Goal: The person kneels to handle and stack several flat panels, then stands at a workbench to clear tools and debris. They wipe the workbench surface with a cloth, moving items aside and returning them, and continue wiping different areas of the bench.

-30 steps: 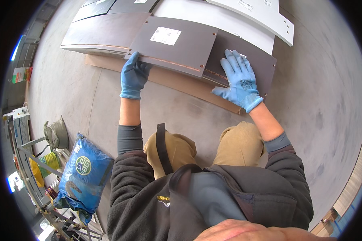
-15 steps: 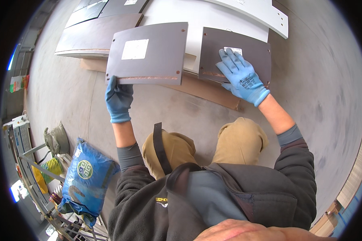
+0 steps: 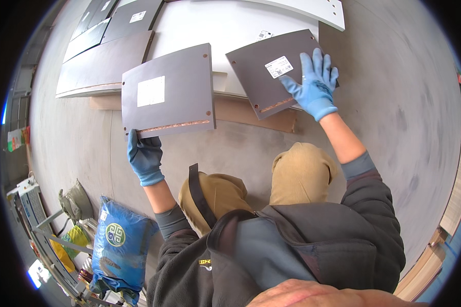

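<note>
My left hand [image 3: 145,156], in a blue work glove, grips a dark grey rectangular panel [image 3: 185,92] by its near left corner, thumb on top and fingers underneath. That panel is raised and carries a blank-looking white label, corner holes and a brown groove along its near edge. On the right, my gloved right hand [image 3: 316,84] lies with fingers spread on a second dark grey panel [image 3: 251,66], beside its printed label. This second panel sits at a slant over the white board [image 3: 184,28], its near corner jutting past the edge.
More dark panels [image 3: 105,61] lie at the left of the white board. A white strip with holes [image 3: 312,10] lies at the far right. Under the stack shows brown cardboard [image 3: 235,113]. A blue plastic sack [image 3: 119,245] and a metal rack [image 3: 46,225] stand at lower left.
The left panel has moved nearer and slightly left in my left hand. The right panel has turned from nearly square to a slant, with my right hand now near its right end.
</note>
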The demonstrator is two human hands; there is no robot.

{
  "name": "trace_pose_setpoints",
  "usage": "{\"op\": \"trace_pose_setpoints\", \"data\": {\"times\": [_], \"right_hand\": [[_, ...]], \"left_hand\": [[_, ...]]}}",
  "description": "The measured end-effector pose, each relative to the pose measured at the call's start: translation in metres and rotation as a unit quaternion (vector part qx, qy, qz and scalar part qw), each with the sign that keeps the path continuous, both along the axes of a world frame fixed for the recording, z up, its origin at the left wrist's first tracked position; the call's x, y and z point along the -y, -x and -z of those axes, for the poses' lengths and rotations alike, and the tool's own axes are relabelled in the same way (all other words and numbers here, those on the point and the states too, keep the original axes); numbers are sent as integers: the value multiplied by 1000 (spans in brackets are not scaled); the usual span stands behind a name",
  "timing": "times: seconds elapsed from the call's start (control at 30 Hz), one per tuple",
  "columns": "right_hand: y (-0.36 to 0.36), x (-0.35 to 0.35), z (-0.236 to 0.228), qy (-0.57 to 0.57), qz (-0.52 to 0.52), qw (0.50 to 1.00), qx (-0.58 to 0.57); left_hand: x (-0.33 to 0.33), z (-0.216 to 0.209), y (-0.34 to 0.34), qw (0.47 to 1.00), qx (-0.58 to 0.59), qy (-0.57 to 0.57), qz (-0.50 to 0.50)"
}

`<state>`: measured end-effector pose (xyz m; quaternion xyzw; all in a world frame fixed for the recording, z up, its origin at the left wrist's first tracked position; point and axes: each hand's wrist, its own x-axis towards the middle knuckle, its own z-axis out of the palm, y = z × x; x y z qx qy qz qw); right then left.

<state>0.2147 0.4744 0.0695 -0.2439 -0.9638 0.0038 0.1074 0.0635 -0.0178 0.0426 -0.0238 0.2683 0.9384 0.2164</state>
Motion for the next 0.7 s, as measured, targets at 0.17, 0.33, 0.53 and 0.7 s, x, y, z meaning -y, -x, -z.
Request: {"op": "trace_pose_setpoints", "data": {"times": [0.17,0.33,0.53,0.7], "right_hand": [[10,-49,17,-21,-187,979,-73],[31,-111,3,-11,-404,914,-21],[48,-86,-42,-85,-389,917,10],[-13,16,-43,1,-275,959,67]], "left_hand": [[9,-3,11,999,-1,37,2],[4,0,9,998,-3,55,-11],[-7,-4,3,999,9,53,-4],[-3,-11,2,998,-1,63,-12]]}}
